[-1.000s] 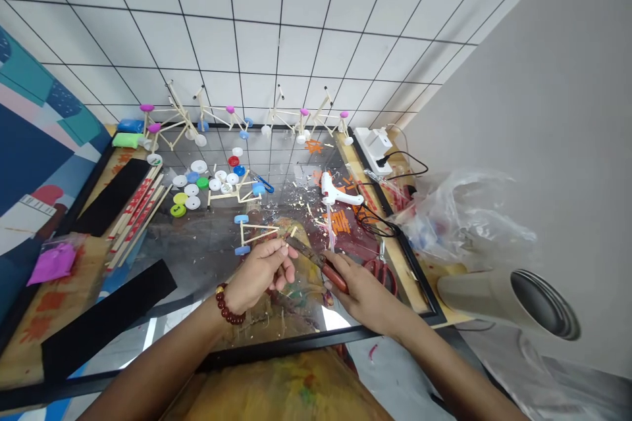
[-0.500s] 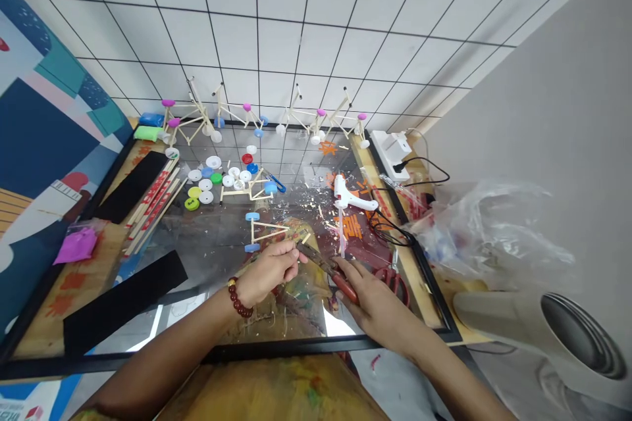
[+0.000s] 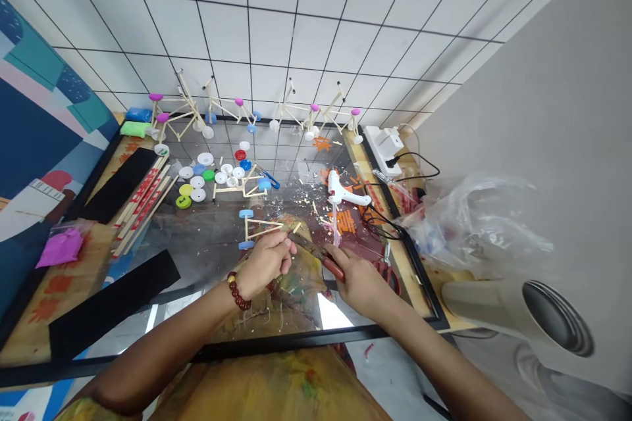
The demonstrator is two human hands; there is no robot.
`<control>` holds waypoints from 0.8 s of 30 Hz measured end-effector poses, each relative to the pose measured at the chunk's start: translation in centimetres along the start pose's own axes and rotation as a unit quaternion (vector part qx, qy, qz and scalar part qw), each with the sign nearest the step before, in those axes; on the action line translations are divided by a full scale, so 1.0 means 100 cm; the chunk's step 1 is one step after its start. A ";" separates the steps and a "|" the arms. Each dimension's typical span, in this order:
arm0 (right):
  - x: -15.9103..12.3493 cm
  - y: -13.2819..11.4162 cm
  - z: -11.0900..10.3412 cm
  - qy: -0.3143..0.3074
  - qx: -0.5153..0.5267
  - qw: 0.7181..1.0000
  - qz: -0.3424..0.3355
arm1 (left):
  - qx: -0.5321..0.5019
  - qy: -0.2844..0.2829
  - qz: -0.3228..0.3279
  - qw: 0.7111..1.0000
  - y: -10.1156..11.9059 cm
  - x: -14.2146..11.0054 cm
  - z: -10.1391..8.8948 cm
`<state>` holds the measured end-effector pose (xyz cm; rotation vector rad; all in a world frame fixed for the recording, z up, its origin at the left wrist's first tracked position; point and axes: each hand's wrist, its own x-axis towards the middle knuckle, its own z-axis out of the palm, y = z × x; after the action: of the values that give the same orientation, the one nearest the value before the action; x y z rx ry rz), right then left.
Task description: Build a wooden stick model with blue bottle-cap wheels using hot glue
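My right hand (image 3: pixel 363 283) is wrapped round the red-handled pliers (image 3: pixel 313 251), whose dark jaws point up and left. At their tip, the fingers of my left hand (image 3: pixel 269 260) are pinched together on a thin wooden stick (image 3: pixel 297 227); most of it is hidden by the fingers and jaws. Just beyond my left hand lies a small frame of wooden sticks (image 3: pixel 261 223) with a blue wheel (image 3: pixel 245 214) at each left corner. Its right end reaches close to my left fingers; whether they touch it I cannot tell.
A white glue gun (image 3: pixel 345 192) lies right of centre, with red-handled scissors (image 3: pixel 392 276) nearer me. Bottle caps (image 3: pixel 197 182) and wooden sticks (image 3: pixel 143 210) lie left. Several stick models (image 3: pixel 237 108) stand along the back. A power strip (image 3: pixel 382 148) sits at back right.
The whole view has shifted slightly, so things appear a little further left. My right fingers now wrap closer round the plier handles. My left hand stays pinched at the jaws.
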<state>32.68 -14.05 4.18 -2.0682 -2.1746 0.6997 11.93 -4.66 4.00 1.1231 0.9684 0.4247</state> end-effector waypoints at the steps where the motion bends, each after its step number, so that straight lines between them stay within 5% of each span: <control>1: 0.002 0.000 -0.001 -0.001 -0.001 1.000 0.002 | -0.004 0.006 -0.003 1.000 0.000 -0.001 0.002; 10: 0.017 0.002 -0.009 0.007 -0.043 0.999 0.006 | -0.038 0.081 0.026 0.996 0.006 -0.005 0.014; 24: 0.052 0.000 -0.039 0.074 -0.166 0.983 0.023 | -0.086 0.168 0.038 0.981 0.038 0.025 0.019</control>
<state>33.53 -7.98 6.27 -2.2419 -2.2932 0.1834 15.50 -2.36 6.46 0.9504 1.1609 0.7645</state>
